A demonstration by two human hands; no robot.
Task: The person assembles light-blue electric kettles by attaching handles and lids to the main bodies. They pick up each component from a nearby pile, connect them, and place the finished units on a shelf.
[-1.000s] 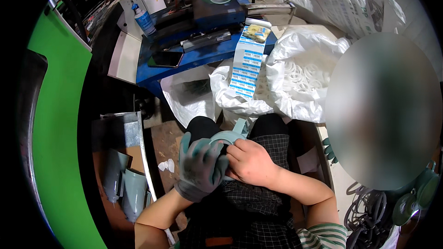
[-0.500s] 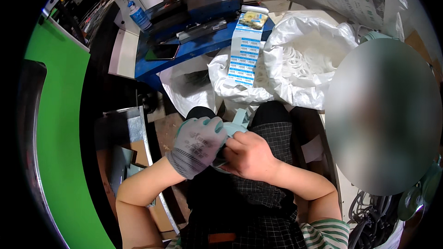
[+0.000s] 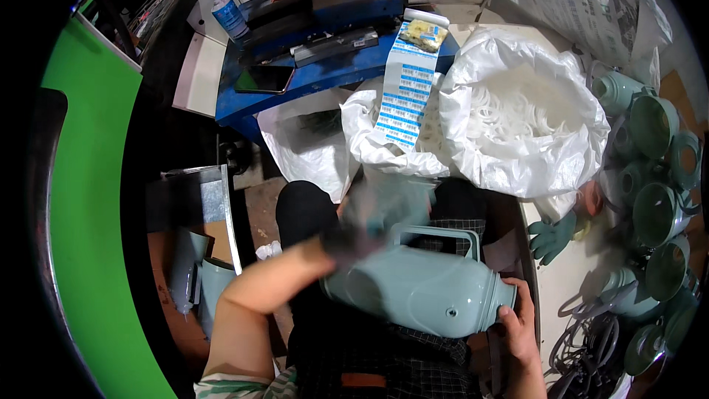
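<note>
A pale green thermos jug (image 3: 421, 288) lies on its side across my lap, its neck to the right and its handle (image 3: 443, 231) upward. My bare right hand (image 3: 521, 319) is closed round the neck, thumb on the near side and fingers over the open end. My left hand (image 3: 377, 210), in a grey and green glove, is smeared by motion above the jug's left part, beside the handle. Its fingers cannot be made out, nor whether it touches the jug. The jug's left end is partly hidden by my left forearm.
White sacks, one full of white rings (image 3: 509, 114), stand beyond my knees. A label sheet (image 3: 406, 96) hangs off the blue bench (image 3: 325, 77), where a phone (image 3: 264, 79) lies. Green jug parts (image 3: 653, 214), a glove (image 3: 552, 238) and dark straps (image 3: 587, 347) sit right; an open box (image 3: 181, 251) stands left.
My hands were together over a pale green part in my lap. Now the jug lies sideways, my right hand has moved right to its neck, and my left hand is blurred in motion.
</note>
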